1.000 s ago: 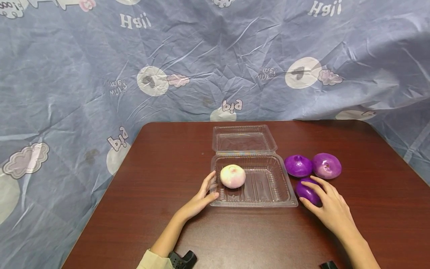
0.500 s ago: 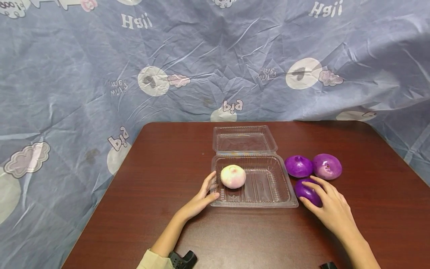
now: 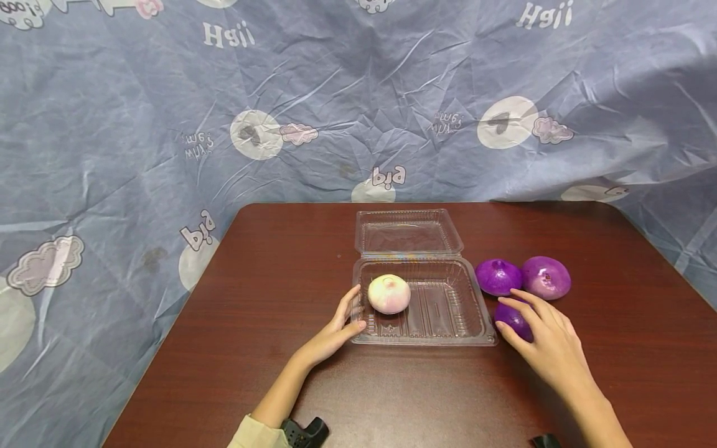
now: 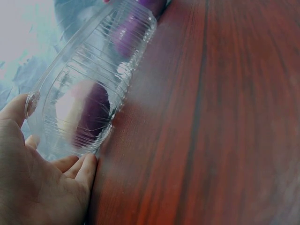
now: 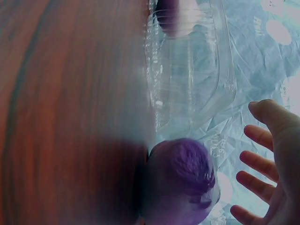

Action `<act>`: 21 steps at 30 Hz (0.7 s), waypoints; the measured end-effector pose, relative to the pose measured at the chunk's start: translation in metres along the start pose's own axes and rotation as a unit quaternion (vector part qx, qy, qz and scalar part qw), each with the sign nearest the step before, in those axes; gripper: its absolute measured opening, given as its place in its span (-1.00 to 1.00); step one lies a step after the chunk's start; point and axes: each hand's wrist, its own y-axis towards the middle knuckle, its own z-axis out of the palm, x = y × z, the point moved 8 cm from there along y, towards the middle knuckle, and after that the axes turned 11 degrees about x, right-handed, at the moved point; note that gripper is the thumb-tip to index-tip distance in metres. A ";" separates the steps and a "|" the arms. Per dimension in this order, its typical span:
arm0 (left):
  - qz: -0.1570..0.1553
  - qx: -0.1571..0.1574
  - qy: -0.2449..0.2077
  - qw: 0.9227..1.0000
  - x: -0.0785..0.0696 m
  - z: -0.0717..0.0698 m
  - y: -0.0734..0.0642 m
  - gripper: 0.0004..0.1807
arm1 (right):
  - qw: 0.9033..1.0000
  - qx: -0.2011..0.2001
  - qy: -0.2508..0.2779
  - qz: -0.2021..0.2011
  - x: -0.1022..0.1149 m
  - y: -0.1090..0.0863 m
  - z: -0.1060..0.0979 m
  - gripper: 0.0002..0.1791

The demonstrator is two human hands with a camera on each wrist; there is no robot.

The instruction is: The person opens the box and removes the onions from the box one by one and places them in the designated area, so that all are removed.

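An open clear plastic clamshell container (image 3: 431, 339) lies on the table, its lid (image 3: 409, 231) folded back. Inside, at the left, sits a pale onion (image 3: 389, 294); the left wrist view shows purple on its lower side. My left hand (image 3: 330, 333) holds the container's left end, thumb at the front corner and fingers along the side. Over the nearest purple onion (image 3: 511, 318), to the right of the container, my right hand (image 3: 551, 342) hovers with fingers spread. The right wrist view shows a gap between those fingers and the purple onion (image 5: 180, 180) resting on the table.
Two more purple onions, one darker (image 3: 498, 277) and one lighter (image 3: 546, 278), sit side by side behind the nearest one. The brown wooden table (image 3: 269, 267) ends at a blue printed cloth (image 3: 313, 74) hanging behind it.
My right hand has shifted slightly up and left over the nearest purple onion. My left hand, the container and the pale onion stay in place.
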 end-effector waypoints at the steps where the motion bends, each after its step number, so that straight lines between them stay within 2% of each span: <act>1: 0.000 0.000 0.000 1.000 0.000 0.000 0.000 -0.21 | 1.000 -0.001 0.000 -0.002 0.002 0.001 0.000 -0.57; 7: 0.002 -0.002 -0.002 1.000 0.000 0.000 0.000 -0.21 | 1.000 0.004 -0.010 -0.014 0.014 0.009 0.002 -0.54; 12: 0.001 -0.004 -0.002 1.000 0.001 0.000 0.000 -0.22 | 0.999 0.009 -0.020 -0.044 0.028 0.019 0.005 -0.51; 21: 0.001 -0.007 -0.003 1.000 0.001 -0.001 0.000 -0.23 | 0.997 0.014 -0.001 -0.078 0.054 0.040 0.017 -0.47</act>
